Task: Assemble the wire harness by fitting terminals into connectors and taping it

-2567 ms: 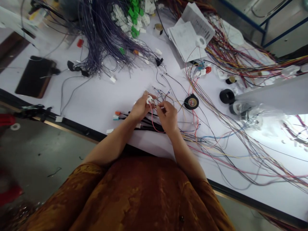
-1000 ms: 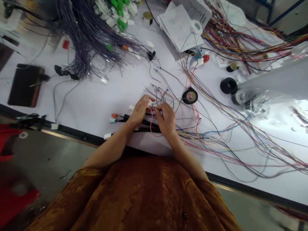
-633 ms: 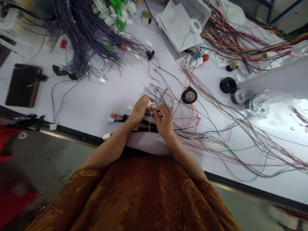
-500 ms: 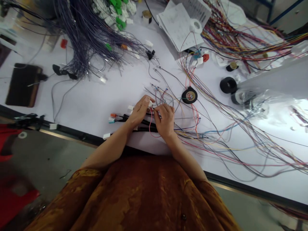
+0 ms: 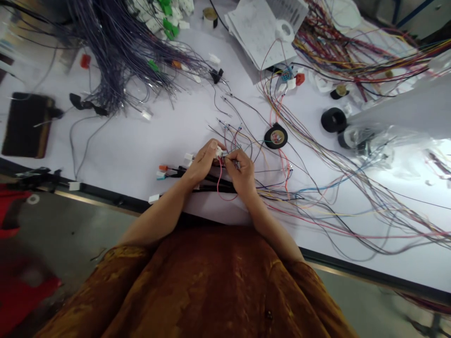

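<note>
A small white connector [image 5: 219,152] is held between the thumb and fingers of my left hand [image 5: 202,164]. Close on its right, my right hand [image 5: 241,171] pinches a thin wire at the connector's side; the wire's tip is hidden by the fingers. From the connector a red wire [image 5: 219,180] loops down below the hands. Black sleeved cables [image 5: 211,180] run beneath both hands, with an orange connector [image 5: 163,167] and a white connector [image 5: 154,199] at their left ends. Loose wire ends with metal terminals [image 5: 229,126] lie just beyond my hands.
A roll of black tape [image 5: 276,136] lies right of my hands, with long wires [image 5: 338,188] stretching right. Dark wire bundles [image 5: 116,56] fill the back left, near a dark phone-like case [image 5: 28,124]. Papers [image 5: 257,33] and more tape rolls [image 5: 333,120] lie farther back.
The whole view has shifted slightly as the head moved. Both hands stay at the white connector, with the right fingers still pinched beside it.
</note>
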`<state>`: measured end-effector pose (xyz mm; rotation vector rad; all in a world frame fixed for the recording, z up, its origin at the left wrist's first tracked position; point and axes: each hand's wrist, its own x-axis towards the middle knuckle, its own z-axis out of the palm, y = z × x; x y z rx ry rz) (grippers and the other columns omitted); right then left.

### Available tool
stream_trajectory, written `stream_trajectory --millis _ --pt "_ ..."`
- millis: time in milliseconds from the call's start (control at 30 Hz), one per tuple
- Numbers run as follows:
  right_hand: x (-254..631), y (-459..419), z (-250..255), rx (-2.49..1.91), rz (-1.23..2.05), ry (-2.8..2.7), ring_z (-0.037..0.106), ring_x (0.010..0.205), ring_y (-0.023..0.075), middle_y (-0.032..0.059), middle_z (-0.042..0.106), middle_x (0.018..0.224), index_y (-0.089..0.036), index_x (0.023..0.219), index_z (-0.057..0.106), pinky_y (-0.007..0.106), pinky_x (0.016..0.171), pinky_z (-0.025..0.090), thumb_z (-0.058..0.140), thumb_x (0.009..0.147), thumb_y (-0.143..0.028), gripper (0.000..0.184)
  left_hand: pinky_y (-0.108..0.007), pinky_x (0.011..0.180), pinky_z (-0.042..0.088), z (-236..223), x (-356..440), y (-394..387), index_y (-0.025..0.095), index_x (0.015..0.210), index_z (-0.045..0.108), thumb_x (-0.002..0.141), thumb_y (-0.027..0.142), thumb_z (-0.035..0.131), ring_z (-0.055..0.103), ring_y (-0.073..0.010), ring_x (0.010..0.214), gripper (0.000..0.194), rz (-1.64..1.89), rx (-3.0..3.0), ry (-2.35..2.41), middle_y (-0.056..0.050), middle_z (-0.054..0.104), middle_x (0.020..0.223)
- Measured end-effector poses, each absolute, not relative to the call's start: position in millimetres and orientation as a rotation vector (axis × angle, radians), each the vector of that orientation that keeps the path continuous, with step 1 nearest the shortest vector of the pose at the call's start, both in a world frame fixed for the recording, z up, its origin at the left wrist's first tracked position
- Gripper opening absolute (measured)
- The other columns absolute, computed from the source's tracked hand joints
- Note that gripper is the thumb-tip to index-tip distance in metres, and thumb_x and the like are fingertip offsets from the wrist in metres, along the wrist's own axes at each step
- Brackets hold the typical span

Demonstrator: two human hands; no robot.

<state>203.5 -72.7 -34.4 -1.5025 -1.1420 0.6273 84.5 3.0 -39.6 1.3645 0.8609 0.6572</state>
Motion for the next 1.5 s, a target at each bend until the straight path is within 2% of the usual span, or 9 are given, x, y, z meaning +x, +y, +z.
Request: stream_trajectory --millis 167,300,433,700,800,900,1233,1400,1500 --pt "199.7 -73.9 -41.5 -1.525 0.593 -1.173 0.051 0.07 0.0131 -0.0017 0.054 0.072 -0.021 0.073 0.051 0.028 0.069 0.042 0.054 0.089 -0.019 0.017 -0.028 0.06 0.046 -40.4 84.8 4.0 0.021 0.092 0.062 0.099 0.06 0.031 0.052 -0.0141 0.062 0.051 0.685 1.515 0.906 0.0 0.052 0.068" --pt "197.7 -76.2 -44.0 -1.658 0.365 -1.329 0.054 0.078 0.0174 0.0013 0.056 0.075 -0.022 0.074 0.049 0.033 0.079 0.042 0.051 0.092 -0.019 0.019 -0.03 0.067 0.045 -38.4 84.4 3.0 0.02 0.089 0.061 0.098 0.061 0.034 0.051 -0.0153 0.067 0.05 0.719 1.694 0.855 -0.002 0.053 0.072" --pt "198.4 -78.3 -43.2 -1.739 0.328 -1.401 0.057 0.084 0.0191 0.0031 0.061 0.08 -0.022 0.079 0.052 0.036 0.086 0.042 0.05 0.095 -0.02 0.016 -0.028 0.063 0.043 -40.8 84.3 3.3 0.021 0.091 0.062 0.097 0.063 0.033 0.05 -0.0144 0.063 0.052 0.707 1.584 0.878 -0.001 0.052 0.07" --pt "196.5 -77.8 -47.9 -1.723 0.324 -1.381 0.056 0.085 0.0192 0.0034 0.058 0.079 -0.022 0.077 0.051 0.035 0.081 0.042 0.047 0.096 -0.02 0.02 -0.027 0.062 0.042 -39.1 86.6 1.1 0.02 0.084 0.067 0.093 0.064 0.044 0.049 -0.0136 0.06 0.05 0.706 1.473 0.863 0.0 0.052 0.065" --pt "196.5 -77.8 -47.4 -1.592 0.377 -1.284 0.054 0.076 0.0163 0.0015 0.056 0.075 -0.021 0.076 0.051 0.031 0.074 0.043 0.051 0.095 -0.021 0.02 -0.025 0.056 0.041 -39.3 88.0 4.8 0.02 0.083 0.067 0.095 0.058 0.046 0.05 -0.0126 0.055 0.045 0.72 1.19 0.899 0.0 0.054 0.063" --pt "198.1 -80.4 -47.3 -1.517 0.469 -1.2 0.051 0.069 0.0138 -0.0004 0.054 0.071 -0.021 0.074 0.052 0.028 0.067 0.042 0.054 0.093 -0.022 0.02 -0.024 0.053 0.043 -37.0 88.2 16.2 0.019 0.077 0.063 0.101 0.049 0.037 0.05 -0.0119 0.049 0.046 0.788 0.763 0.926 0.0 0.052 0.057" --pt "195.4 -83.4 -53.5 -1.535 0.78 -0.951 0.058 0.064 0.0116 -0.0024 0.06 0.066 -0.02 0.072 0.057 0.026 0.067 0.048 0.061 0.088 -0.029 0.019 -0.021 0.047 0.042 -24.4 88.0 31.3 0.016 0.079 0.058 0.103 0.043 0.028 0.042 -0.0082 0.041 0.047 0.746 0.132 0.818 0.005 0.041 0.047" --pt "218.0 -102.6 -46.6 -1.513 0.695 -0.876 0.066 0.086 0.0144 0.0036 0.071 0.092 -0.02 0.094 0.064 0.028 0.082 0.053 0.056 0.091 -0.037 0.02 -0.025 0.052 0.047 -28.9 84.6 31.9 0.016 0.079 0.06 0.103 0.049 0.023 0.041 -0.009 0.04 0.055 0.736 0.243 0.797 0.005 0.043 0.045" --pt "257.9 -134.9 -35.6 -1.611 0.543 -1.028 0.065 0.089 0.0156 0.0053 0.071 0.097 -0.02 0.098 0.066 0.03 0.085 0.053 0.054 0.092 -0.037 0.022 -0.026 0.055 0.049 -35.5 82.1 35.3 0.019 0.076 0.061 0.101 0.056 0.028 0.045 -0.0096 0.042 0.055 0.762 0.317 0.827 0.004 0.045 0.045"
